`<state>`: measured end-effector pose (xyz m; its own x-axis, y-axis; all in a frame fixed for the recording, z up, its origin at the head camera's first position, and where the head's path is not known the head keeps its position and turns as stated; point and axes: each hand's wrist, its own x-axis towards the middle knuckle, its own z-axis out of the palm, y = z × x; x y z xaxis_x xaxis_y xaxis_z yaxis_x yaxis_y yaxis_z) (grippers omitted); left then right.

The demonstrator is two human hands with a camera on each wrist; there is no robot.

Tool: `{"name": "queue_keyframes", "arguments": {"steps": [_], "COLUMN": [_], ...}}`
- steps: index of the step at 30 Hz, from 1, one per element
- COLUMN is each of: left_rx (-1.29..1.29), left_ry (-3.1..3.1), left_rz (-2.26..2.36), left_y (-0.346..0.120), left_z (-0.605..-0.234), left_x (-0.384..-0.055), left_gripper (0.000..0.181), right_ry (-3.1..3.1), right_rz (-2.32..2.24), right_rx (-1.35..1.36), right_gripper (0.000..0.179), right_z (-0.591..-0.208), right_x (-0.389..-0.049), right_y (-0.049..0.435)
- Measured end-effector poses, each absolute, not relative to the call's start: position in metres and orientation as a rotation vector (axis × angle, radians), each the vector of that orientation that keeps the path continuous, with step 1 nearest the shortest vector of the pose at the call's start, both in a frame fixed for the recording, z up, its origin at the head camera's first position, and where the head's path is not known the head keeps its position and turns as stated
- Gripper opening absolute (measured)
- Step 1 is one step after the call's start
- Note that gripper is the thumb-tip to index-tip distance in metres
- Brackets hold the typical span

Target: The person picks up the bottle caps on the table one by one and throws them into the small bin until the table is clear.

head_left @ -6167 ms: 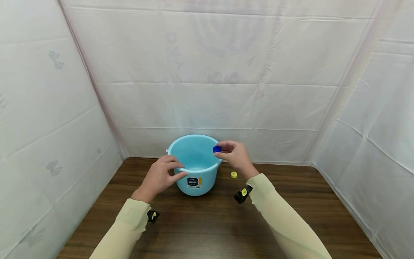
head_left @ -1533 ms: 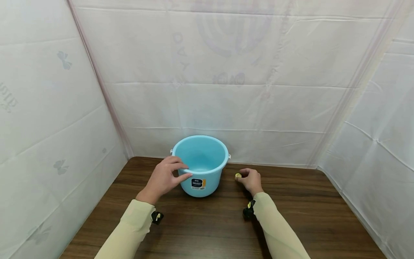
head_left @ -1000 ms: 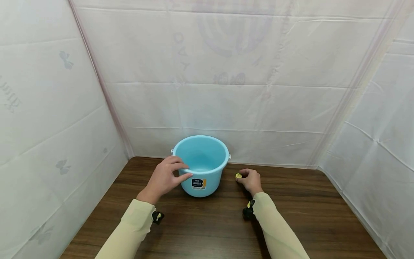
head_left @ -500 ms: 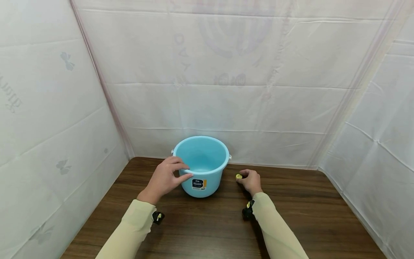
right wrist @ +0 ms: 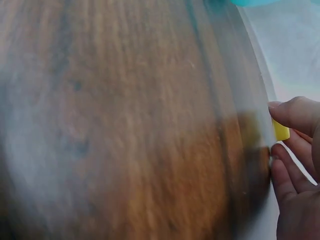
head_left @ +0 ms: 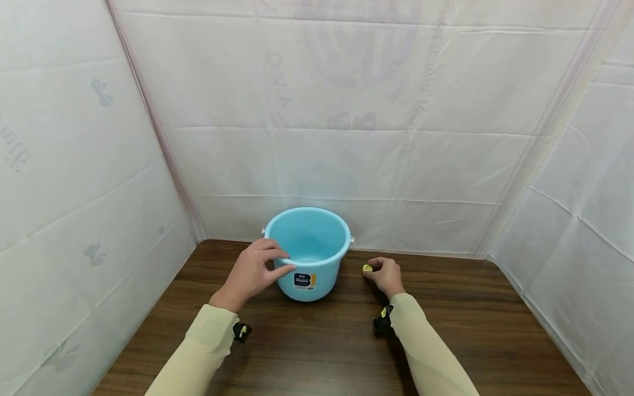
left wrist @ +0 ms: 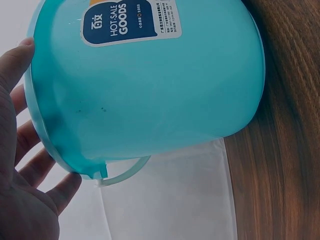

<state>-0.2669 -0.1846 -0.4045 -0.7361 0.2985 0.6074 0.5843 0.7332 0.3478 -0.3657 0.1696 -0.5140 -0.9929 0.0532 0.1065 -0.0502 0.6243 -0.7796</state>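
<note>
A light blue plastic bucket [head_left: 324, 278] stands upright on the wooden table, its printed label [head_left: 304, 281] facing the front. My left hand [head_left: 247, 272] grips the near-left part of its rim; in the left wrist view the thumb and fingers straddle that rim [left wrist: 37, 107]. To the right of the bucket, my right hand [head_left: 388, 276] pinches a small round yellow cap [head_left: 367, 268] low over the table. The right wrist view has the yellow cap [right wrist: 281, 131] between thumb and fingers, partly covered by them. Part of the bucket's bottom is hidden behind its front wall.
The dark wooden table [head_left: 307, 352] ends against a white sheet [head_left: 396, 165] at the back, with more sheeting on both sides. A white handle pivot [head_left: 352, 240] sticks out at the bucket's right side. Black wrist devices [head_left: 241, 332] are strapped to both wrists.
Earlier the right hand held a blue cap at the bucket's right rim; that cap is now out of sight. The hand has since come down right and taken hold of the yellow cap.
</note>
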Motion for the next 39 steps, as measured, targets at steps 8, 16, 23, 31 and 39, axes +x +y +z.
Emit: {"name": "queue_keyframes", "arguments": {"steps": [8,16,23,31,39], "left_rx": [-0.663,-0.665,-0.662,-0.663,-0.668], "left_ry": [-2.417,-2.419,-2.420,-2.417,-2.412], "left_rz": [-0.727,-0.722,-0.721,-0.713,-0.714], "left_y": [-0.184,-0.184,-0.185,-0.185,-0.184], "left_z": [-0.403,-0.403,-0.403,-0.403,-0.403], "left_x": [-0.267,-0.265,-0.266,-0.267,-0.267], "left_gripper": [0.025,0.025,0.026,0.025,0.025], "right_ry": [-2.722,-2.678,-2.663,-2.651,-2.634], "right_rz": [1.302,1.335,1.340,1.367,1.402], "right_rx": [0.094,0.173,0.240,0.306,0.355], "right_gripper": [0.026,0.029,0.030,0.029,0.030], "right_z": [-0.501,-0.480,-0.456,-0.435,-0.415], "right_x": [-0.363,-0.356,-0.346,-0.334,-0.324], "right_y": [0.177,0.184,0.184,0.183,0.181]}}
